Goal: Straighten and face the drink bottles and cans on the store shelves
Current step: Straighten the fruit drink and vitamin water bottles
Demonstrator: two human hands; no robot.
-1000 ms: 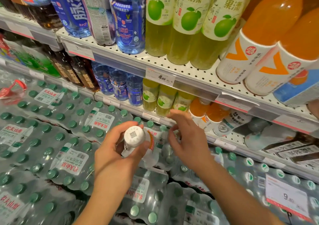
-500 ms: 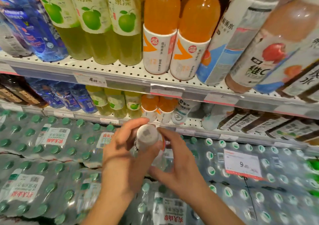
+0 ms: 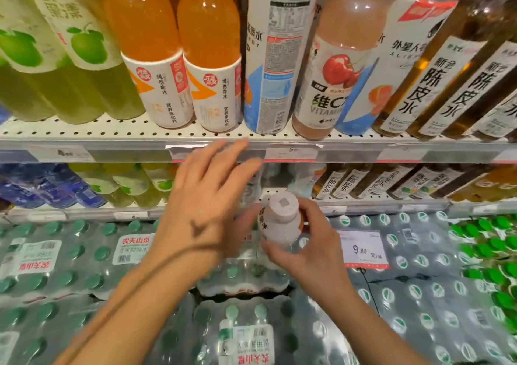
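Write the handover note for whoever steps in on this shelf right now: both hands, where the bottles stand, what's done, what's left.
Left hand: open, fingers spread, raised in front of the upper shelf's edge, holding nothing.
Right hand: grips a small white-capped bottle by its shoulder, held above the shrink-wrapped water packs, off any shelf.
Upper shelf: the two orange vitamin-drink bottles face forward; the tall blue-and-white bottle beside them shows its back label.
Done: nothing I can confirm from here.
Left: shelve the held bottle face out, turn the blue-and-white bottle, then check the lower row.
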